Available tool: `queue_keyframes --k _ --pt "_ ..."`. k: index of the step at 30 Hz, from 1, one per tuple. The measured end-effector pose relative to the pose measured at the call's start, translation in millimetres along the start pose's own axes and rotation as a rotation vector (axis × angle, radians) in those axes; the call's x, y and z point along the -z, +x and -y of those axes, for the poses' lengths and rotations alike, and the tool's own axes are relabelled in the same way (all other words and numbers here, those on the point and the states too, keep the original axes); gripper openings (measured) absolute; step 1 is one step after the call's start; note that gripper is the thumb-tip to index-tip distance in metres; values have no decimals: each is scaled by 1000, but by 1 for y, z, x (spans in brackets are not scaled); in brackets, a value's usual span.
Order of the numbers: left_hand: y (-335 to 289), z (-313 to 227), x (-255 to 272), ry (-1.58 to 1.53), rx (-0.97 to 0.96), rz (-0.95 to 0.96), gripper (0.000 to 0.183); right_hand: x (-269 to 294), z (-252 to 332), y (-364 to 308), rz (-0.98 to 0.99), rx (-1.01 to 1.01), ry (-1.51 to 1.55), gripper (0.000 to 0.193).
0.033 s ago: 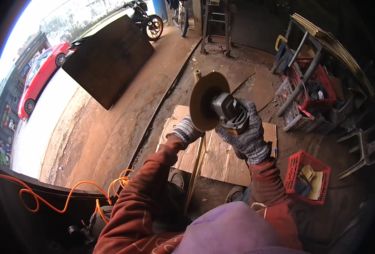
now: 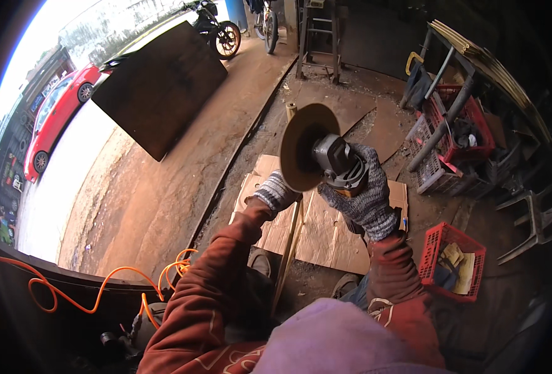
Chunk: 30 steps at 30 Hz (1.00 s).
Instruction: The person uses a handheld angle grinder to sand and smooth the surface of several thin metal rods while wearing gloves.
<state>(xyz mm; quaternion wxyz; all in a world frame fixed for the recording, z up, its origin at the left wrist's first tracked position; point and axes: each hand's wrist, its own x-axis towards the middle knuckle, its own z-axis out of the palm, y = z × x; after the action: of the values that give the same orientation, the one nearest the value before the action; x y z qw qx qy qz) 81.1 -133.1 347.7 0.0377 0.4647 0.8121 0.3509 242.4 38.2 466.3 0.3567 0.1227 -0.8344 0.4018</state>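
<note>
In my right hand, in a grey-and-white knit glove, is an angle grinder. Its large brown disc faces left, held close to a long, thin yellowish pole. The pole rises from near my feet, and its round top end shows just beyond the disc. My left hand, gloved alike, is closed around the pole beside the disc's lower edge; the disc hides some of its fingers. Whether the disc touches the pole I cannot tell.
Flattened cardboard lies on the floor below. To the right stand a red crate, stacked crates and a metal frame. An orange hose coils at lower left. A dark board stands ahead left, near a motorcycle.
The grinder and my right hand have shifted very slightly right. Out on the road, the red car has slid a little toward the lower left.
</note>
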Motion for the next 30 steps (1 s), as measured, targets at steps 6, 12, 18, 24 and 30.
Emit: queue_keyframes --k 6,12,18,24,30 --pt "-3 16 -4 96 14 32 22 -3 2 6 -6 -15 75 77" --pt "-11 -23 16 -219 -132 -144 32 -7 3 -7 45 -63 -5 79" --pt "-5 7 8 118 -20 43 26 -5 19 4 15 28 -134 81" --pt "-4 -15 6 -54 -73 -47 23 6 27 -8 28 15 -269 80" --pt "0 -12 11 178 10 58 22 10 35 0 -9 40 -296 81"
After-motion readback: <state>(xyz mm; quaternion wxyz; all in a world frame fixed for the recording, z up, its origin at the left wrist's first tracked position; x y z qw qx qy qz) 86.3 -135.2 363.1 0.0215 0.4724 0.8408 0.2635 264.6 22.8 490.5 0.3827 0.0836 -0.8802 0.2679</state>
